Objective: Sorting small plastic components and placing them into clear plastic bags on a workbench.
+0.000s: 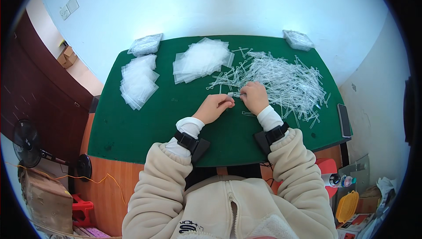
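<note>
My left hand (pixel 215 107) is closed in a pinch over the middle of the green table. A small clear piece (pixel 230 94) shows at its fingertips, too small to identify. Close beside it, my right hand (pixel 255 98) is pinched at the left front edge of a large pile of thin clear plastic sticks (pixel 285 83), some with looped ends. What its fingers hold is hidden. Beyond my hands lies a spread stack of clear flat plastic bags (pixel 202 60). Another fanned row of such bags (pixel 138 80) lies to the left.
A clear filled pack (pixel 146 44) sits at the table's far left corner, another pack (pixel 299 40) at the far right. A phone (pixel 344 120) lies by the right edge of the green table (pixel 132 138). A wall borders the far side. A fan (pixel 27 140) stands left.
</note>
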Available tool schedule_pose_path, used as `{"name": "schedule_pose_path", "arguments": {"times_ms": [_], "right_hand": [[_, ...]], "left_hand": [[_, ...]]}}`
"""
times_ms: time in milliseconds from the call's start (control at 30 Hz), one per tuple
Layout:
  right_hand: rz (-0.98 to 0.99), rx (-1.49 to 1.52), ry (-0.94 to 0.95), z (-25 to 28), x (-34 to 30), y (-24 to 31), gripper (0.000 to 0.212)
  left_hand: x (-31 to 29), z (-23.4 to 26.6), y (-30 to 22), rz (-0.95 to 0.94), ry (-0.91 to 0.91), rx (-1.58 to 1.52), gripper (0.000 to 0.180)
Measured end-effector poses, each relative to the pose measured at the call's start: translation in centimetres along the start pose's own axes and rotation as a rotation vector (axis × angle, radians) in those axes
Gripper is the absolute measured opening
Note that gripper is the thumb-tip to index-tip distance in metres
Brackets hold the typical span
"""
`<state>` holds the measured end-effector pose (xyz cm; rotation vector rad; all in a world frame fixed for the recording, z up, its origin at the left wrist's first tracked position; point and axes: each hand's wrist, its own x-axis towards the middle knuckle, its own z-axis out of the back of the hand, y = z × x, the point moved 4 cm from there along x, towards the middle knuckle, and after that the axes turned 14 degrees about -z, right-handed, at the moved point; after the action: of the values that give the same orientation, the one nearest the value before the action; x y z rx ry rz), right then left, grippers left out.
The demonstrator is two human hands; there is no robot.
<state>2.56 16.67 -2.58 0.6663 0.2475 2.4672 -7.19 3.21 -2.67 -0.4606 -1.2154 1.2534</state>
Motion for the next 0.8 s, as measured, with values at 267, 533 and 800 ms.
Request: {"name": "schedule_pose_path", "arguments": {"times_ms": [267, 533, 800], "right_hand": [[-0.035, -0.044, -0.107, 1.0, 0.1, 0.6, 0.006], [-0.135, 0.613, 0.041, 1.2, 0.4, 0.8, 0.006], [-0.110, 0.888, 0.096, 1.1, 0.1, 1.7, 0.008]], "left_hand": [[0.0, 0.0, 0.4, 0.008, -0.014, -0.029, 0.014], [0.0, 0.2, 1.1, 0.033, -0.059, -0.066, 0.015], [-0.2, 0.6, 1.8, 0.123, -0.137, -0.191, 0.016]]}}
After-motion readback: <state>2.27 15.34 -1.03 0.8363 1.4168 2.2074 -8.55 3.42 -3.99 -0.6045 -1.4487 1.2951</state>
